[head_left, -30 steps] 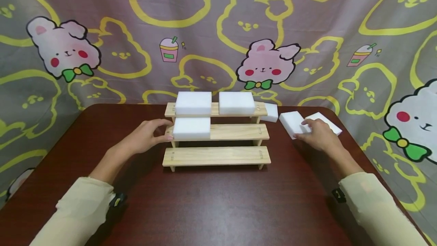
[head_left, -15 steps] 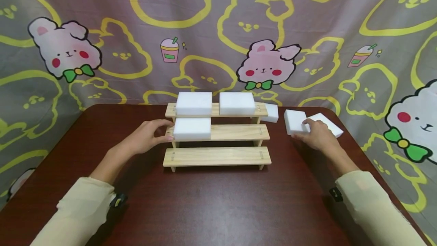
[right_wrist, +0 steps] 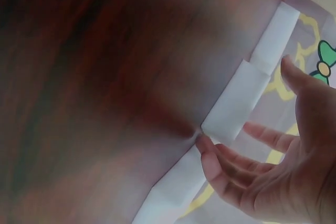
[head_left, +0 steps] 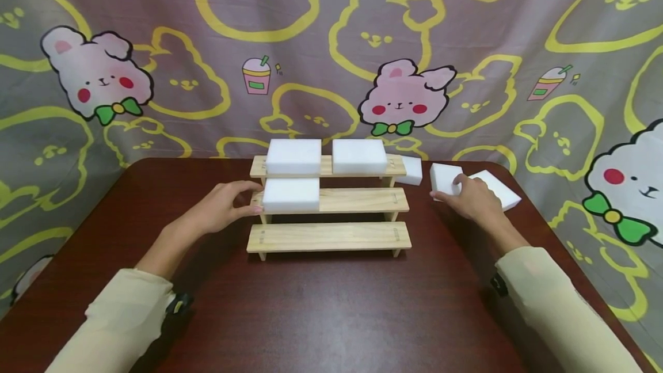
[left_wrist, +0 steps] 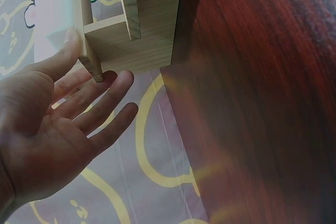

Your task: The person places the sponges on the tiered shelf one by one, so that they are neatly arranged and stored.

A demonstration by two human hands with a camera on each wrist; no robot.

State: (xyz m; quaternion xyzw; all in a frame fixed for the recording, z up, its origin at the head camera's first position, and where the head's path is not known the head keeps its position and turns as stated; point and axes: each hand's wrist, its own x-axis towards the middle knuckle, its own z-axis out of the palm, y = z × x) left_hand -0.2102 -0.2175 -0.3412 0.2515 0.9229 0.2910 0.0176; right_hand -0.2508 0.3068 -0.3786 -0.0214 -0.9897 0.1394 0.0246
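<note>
A light wooden three-tier display stand stands mid-table. My left hand holds the left end of its middle tier, thumb in front and index finger behind; in the left wrist view the thumb also lies against a white foam block on that tier. Beyond the stand's right side, my right hand reaches round another white foam block lying on the table. Its thumb spreads across the near side and its fingers touch the right side. In the right wrist view, that block shows between thumb and fingers.
Two foam blocks, one left and one right, sit on the top tier. A further block is partly hidden behind the stand. One more block lies partly behind my right hand. A patterned curtain hangs behind the table.
The block by my right hand has turned straighter and shifted slightly away. My right hand has moved left, its thumb spreading wider across the block's near side. My left hand has stayed still.
</note>
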